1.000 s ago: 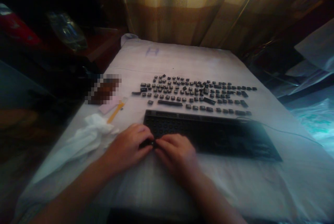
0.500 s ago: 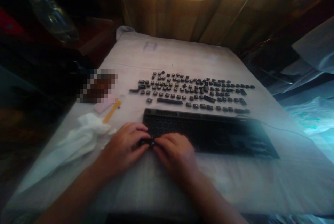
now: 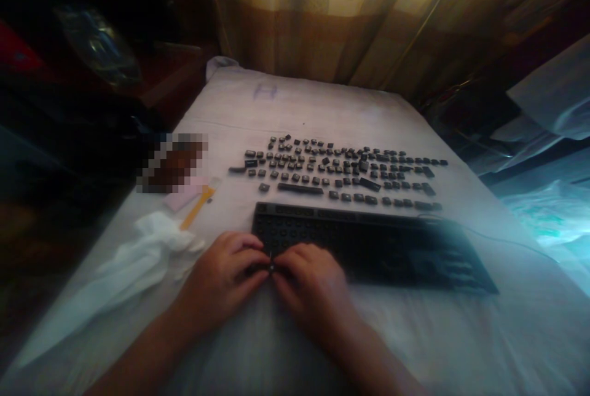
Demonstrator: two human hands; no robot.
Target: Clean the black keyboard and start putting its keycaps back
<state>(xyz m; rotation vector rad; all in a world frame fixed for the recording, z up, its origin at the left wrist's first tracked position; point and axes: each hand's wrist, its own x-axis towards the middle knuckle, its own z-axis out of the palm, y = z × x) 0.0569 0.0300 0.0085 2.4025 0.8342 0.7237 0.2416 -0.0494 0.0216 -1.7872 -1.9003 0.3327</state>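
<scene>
At the near left corner of a black keyboard [image 3: 396, 254], my left hand [image 3: 225, 273] and my right hand [image 3: 308, 273] meet fingertip to fingertip. Both are closed in a pinch around a small black keycap [image 3: 271, 267], which is mostly covered by the fingers. The keyboard lies flat, with bare key sockets [image 3: 288, 231] showing on its left part; its right part is too dark to make out. Beyond it, loose black keycaps [image 3: 295, 166] are spread in rows, with the long spacebar [image 3: 300, 189] nearest the keyboard's back edge.
On the left of the white-covered table [image 3: 322, 101] lie a crumpled white cloth [image 3: 147, 248], a yellow tool [image 3: 196, 208] and a pink piece [image 3: 184, 197]. A pixelated patch covers something behind them. A thin cable [image 3: 498, 235] runs off to the right. Curtains hang behind the table.
The view has tilted up slightly, so everything sits lower in the picture. My hands stay pinched together at the keyboard's corner, and the keycap is now more hidden between the fingers.
</scene>
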